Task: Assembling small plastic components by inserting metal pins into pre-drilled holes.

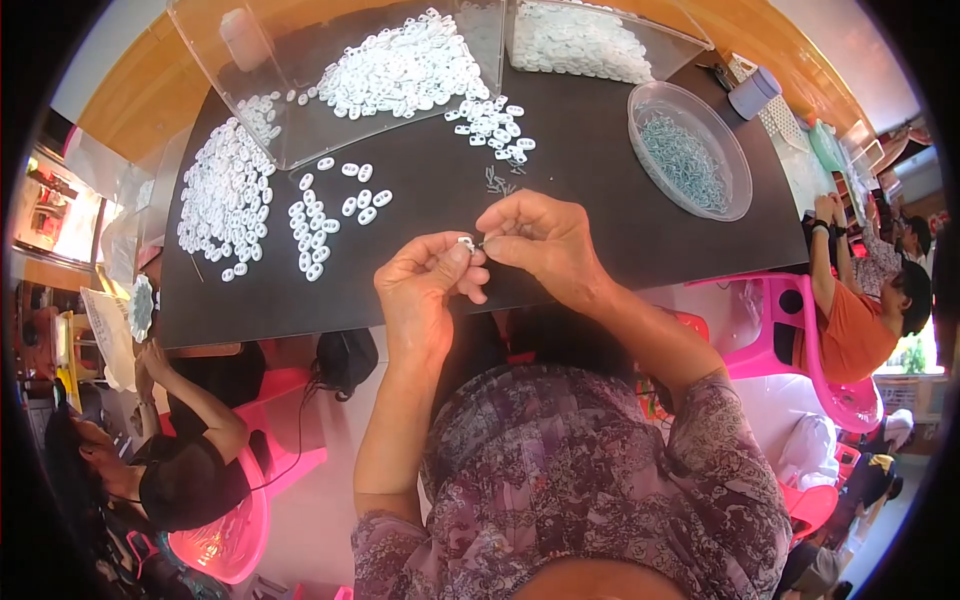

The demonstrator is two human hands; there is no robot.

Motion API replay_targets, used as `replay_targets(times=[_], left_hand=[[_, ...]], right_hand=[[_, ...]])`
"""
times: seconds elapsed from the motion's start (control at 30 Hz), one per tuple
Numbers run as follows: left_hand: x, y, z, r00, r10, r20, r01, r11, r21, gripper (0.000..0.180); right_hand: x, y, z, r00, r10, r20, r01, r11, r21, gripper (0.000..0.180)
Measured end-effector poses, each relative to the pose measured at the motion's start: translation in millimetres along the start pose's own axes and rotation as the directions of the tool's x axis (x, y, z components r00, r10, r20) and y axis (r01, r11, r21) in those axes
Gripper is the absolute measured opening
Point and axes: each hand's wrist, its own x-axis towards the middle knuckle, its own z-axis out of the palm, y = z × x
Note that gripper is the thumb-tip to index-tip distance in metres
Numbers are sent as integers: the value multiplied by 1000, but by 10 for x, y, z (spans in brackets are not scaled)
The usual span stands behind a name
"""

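Observation:
My left hand (pixel 430 278) is closed in a pinch on a small white oval plastic piece (pixel 466 243) held over the table's near edge. Right beside it, my right hand (pixel 540 240) pinches a tiny thin pin (pixel 482 243), its tip against or close to the white piece; fingers hide most of it. Just beyond my hands lies a little heap of grey screws or pins (pixel 498 181). Behind that heap is a cluster of white two-holed oval pieces (pixel 492 130). Off to the left, several more white ovals (pixel 313 232) lie loose.
A clear bin (pixel 300 130) with white pieces stands at the far left-centre, another clear bin (pixel 660 35) behind. A round clear tub (pixel 745 195) of grey-green pins is at right, near a lavender cup (pixel 755 93). A large white pile (pixel 220 195) lies left. People sit on both sides.

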Motion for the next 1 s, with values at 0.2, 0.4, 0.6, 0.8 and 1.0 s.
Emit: replay_targets(times=[0.2,0.4,0.6,0.8,1.0], left_hand=[[-25,-29,11,999,5,33,-3,999,-54,11],[-44,-69,25,999,31,25,-30,999,-32,11],[-70,-96,33,1000,16,19,-15,999,-30,10],[-89,-114,23,1000,18,6,-17,999,-40,10],[-105,-131,32,999,47,1,-47,999,-24,10]], right_hand=[[-23,43,3,1000,-11,-24,10,999,-43,14],[-25,98,20,1000,-9,-4,10,1000,25,11],[-40,170,0,982,-189,12,187,952,-242,6],[-82,62,3,997,35,72,-23,987,-160,11],[-99,66,54,1000,26,4,-25,988,-150,11]])
